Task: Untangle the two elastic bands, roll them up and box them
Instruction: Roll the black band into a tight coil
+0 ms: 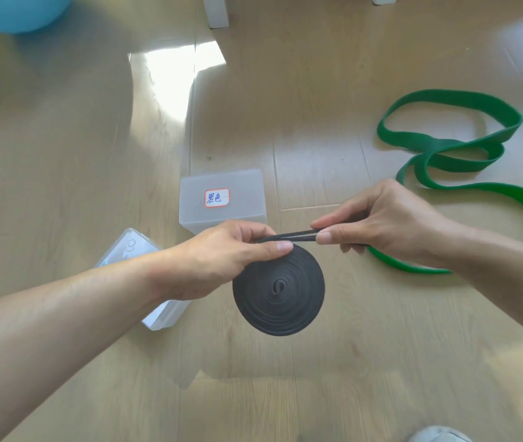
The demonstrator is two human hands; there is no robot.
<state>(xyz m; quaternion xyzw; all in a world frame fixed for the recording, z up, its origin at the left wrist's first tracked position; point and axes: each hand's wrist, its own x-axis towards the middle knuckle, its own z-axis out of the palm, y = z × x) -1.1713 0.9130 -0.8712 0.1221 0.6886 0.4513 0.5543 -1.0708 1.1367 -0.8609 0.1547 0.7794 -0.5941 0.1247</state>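
A black elastic band (278, 290) is wound into a tight flat coil, held in the air above the wooden floor. My left hand (231, 256) grips the coil at its upper edge. My right hand (378, 223) pinches the band's loose end, stretched short between both hands. A green elastic band (451, 135) lies loose in loops on the floor at the right, partly hidden behind my right hand. A translucent plastic box (221, 183) with a red-edged label stands beyond my hands. A second clear box (135, 250) lies under my left forearm.
A blue ball (14, 11) rests at the far left. White furniture legs (217, 11) stand at the top. A bright sun patch marks the wooden floor (62, 154). A grey shoe tip (438, 437) shows at the bottom right.
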